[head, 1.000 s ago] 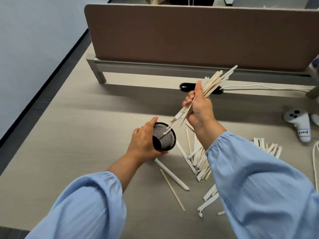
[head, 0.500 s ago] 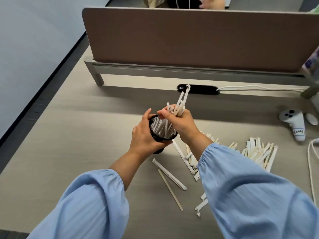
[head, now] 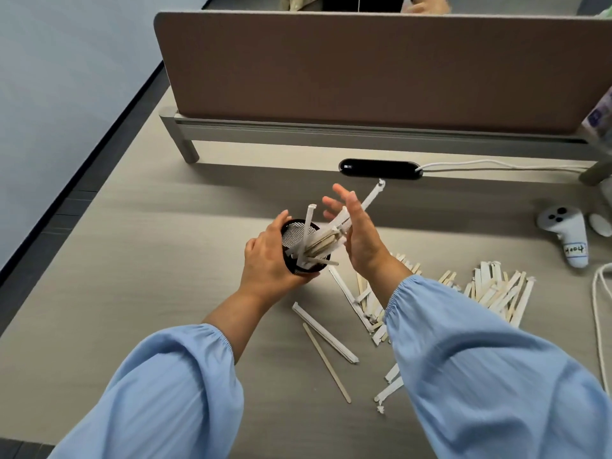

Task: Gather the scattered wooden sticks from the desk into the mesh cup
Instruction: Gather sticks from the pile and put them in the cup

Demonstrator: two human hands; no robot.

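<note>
left hand [head: 268, 260] grip wrapped around tilted mesh cup [head: 303, 246] of sticks [head: 326, 240], right hand [head: 359, 236] grip spread open, empty

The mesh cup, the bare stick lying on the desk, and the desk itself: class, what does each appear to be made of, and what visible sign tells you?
Mesh cup: probably black-coated metal; fine see-through grid, solid rim.
Bare stick: looks like unfinished wood; pale tan, flat, matt, rounded end.
Desk: likely laminate with printed grey-beige grain; smooth, faint sheen. Solid wood cannot be excluded.
</note>
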